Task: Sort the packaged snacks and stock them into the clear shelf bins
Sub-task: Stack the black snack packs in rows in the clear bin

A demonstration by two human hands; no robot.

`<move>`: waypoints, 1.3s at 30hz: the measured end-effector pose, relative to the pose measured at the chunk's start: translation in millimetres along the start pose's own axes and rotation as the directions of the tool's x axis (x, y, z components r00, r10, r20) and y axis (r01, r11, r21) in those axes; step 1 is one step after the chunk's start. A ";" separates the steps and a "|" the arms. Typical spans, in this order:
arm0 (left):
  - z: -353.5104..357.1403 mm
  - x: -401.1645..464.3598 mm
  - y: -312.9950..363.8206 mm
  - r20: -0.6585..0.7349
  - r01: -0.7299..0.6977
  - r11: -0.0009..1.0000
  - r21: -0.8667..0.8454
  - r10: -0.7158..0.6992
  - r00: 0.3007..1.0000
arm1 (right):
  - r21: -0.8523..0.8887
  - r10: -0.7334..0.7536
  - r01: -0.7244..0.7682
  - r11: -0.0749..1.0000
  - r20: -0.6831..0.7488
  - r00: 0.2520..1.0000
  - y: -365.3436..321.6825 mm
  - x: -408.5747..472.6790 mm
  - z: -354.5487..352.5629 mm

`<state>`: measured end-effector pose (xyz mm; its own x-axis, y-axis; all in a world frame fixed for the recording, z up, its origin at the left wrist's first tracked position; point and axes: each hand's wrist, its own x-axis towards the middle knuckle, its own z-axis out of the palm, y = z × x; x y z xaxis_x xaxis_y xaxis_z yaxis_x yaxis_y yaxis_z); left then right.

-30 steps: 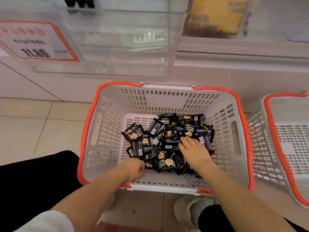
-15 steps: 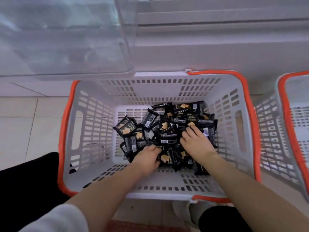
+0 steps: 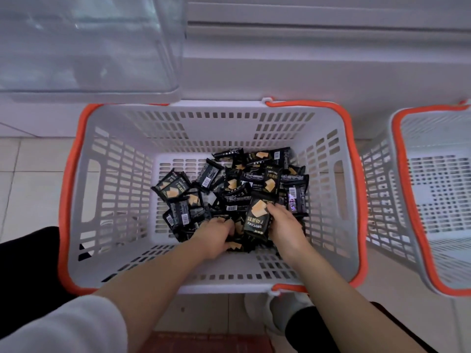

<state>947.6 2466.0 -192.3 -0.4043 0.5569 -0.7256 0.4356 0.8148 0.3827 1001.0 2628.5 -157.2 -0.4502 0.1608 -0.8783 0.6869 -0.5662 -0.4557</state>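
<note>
We had both hands down in the white basket (image 3: 119, 189), on the floor below the shelf, gathering black snack packets (image 3: 254, 184) from the heap against its right and far sides. Our right hand (image 3: 285, 226) gripped one packet (image 3: 257, 217), fingers curled over its right edge, the packet tipped up off the pile with its long axis running away from us and its printed face showing. Our left hand (image 3: 216, 234) lay just beside it to the left, fingers curled down into the packets at the near edge of the heap; it seemed to hold some there, though how many we could not tell.

The clear shelf bin (image 3: 89, 47) stood above and to the left of the basket, its front corner overhanging the basket's far-left rim. That was the relation the next move turned on: from either grip the bin lay up, forward and leftward, so our left hand was the nearer one, while the right would have to cross over the basket. A second basket (image 3: 402, 189) stood just to the right.

We judged the stocking far from done, with most packets in the basket.
</note>
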 end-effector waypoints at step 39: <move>-23.2 -53.5 -57.5 -0.050 0.269 0.482 -0.834 -0.552 0.833 | -0.958 -0.124 0.164 -0.235 0.196 0.973 11.2 36.4 37.2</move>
<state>925.6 2393.1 -162.2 -0.6172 0.0223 -0.7865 -0.5697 0.6767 0.4664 971.2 2598.0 -189.0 -0.6351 0.0677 -0.7695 0.3115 0.9340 -0.1749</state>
